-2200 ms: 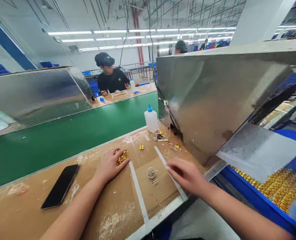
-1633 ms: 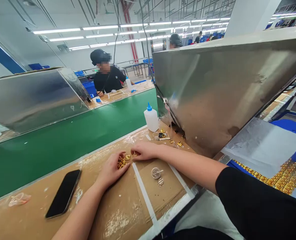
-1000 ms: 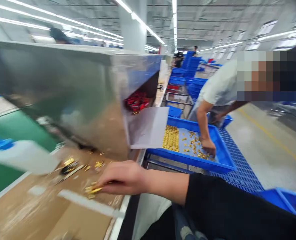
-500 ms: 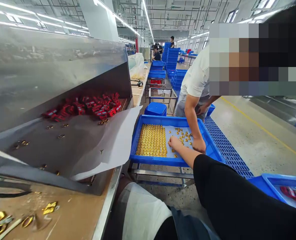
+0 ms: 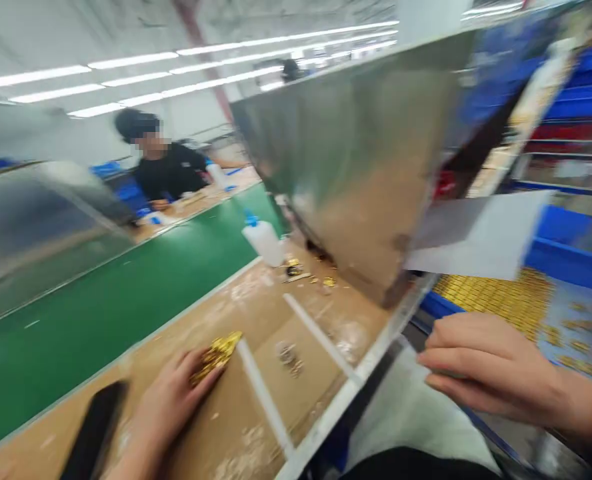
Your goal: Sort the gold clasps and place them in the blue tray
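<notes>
On the brown worktop my left hand (image 5: 169,393) curls around a heap of small gold metal pieces (image 5: 220,352), thumb on one side and fingers on the other. My right hand (image 5: 496,367) is in the air by the table edge, its fingers folded together; whatever may be inside is hidden. Behind it, a blue tray (image 5: 576,257) holds rows of gold metal pieces (image 5: 496,300), with looser ones on its pale liner. Small silvery parts (image 5: 289,357) lie between two white strips, the nearer strip (image 5: 263,393) beside the gold heap. The picture is blurred by motion.
A metal-sided bin (image 5: 356,180) stands on the worktop, with a white sheet (image 5: 481,233) jutting from it. Near it is a white bottle (image 5: 263,240). A dark object (image 5: 93,430) lies left of my left hand. Beyond the green belt (image 5: 126,293), a person (image 5: 169,170) sits working.
The view has swung left from the tray to the worktop. My right hand has come back from the tray, and my left hand now shows around the gold pieces.
</notes>
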Motion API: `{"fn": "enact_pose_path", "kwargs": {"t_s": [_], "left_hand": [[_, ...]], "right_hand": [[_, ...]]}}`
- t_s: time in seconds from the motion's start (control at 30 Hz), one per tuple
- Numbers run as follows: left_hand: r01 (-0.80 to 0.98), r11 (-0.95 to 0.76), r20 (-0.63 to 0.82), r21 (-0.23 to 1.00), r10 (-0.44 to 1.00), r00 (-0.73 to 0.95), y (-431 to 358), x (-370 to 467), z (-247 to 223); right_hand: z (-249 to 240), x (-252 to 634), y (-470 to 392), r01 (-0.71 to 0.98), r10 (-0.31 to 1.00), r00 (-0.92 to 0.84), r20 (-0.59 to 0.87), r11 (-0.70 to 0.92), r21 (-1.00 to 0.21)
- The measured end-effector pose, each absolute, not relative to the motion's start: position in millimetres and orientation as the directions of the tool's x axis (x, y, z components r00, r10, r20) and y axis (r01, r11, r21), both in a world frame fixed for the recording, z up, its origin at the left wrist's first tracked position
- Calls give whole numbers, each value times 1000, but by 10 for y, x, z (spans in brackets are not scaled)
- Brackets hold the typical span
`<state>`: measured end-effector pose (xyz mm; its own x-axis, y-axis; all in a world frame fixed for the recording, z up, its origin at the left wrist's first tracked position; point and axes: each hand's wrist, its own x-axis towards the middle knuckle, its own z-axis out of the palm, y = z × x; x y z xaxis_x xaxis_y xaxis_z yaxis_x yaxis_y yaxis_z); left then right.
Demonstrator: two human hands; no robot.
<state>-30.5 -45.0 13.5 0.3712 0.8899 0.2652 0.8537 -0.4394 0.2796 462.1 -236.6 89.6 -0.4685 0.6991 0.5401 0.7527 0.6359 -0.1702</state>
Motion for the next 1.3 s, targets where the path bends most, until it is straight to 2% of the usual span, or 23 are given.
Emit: {"fn": "enact_pose_path", "kwargs": {"t_s": [0.07,0.17,0.3,0.4,0.6,0.83,0.97,1.13,1.3], "left_hand": [[846,-387,193,368,921,338,-495,-410,136],[786,-405,174,467,914,367,-459,-383,138],[740,-459,184,492,885,427,-484,-352,141],[741,-495,186,454,866,465,-492,-369,119],[763,-516,165,388,854,494,-440,-295,116],[834,-546,170,75,832,529,-382,-78,89],[804,-593,162,-39,790,591,-361,-56,55],[808,-586,188,-56,789,585,-378,-109,9],[830,-555,167,58,825,540,-332,-170,-9]], "right_hand": [[1234,3930,-1795,645,647,-564,513,733,-215],[1422,2898,-887,561,624,-720,304,781,-274],[1017,2141,22,516,520,-854,21,850,-106],[640,1988,315,420,412,-907,-91,902,-104],[456,1962,469,365,369,-929,-26,901,-233],[568,2037,449,424,434,-901,-15,871,-247],[581,2136,458,474,505,-863,29,828,-298],[592,2308,449,521,616,-780,108,735,-434],[592,2475,412,542,806,-574,144,505,-672]]}}
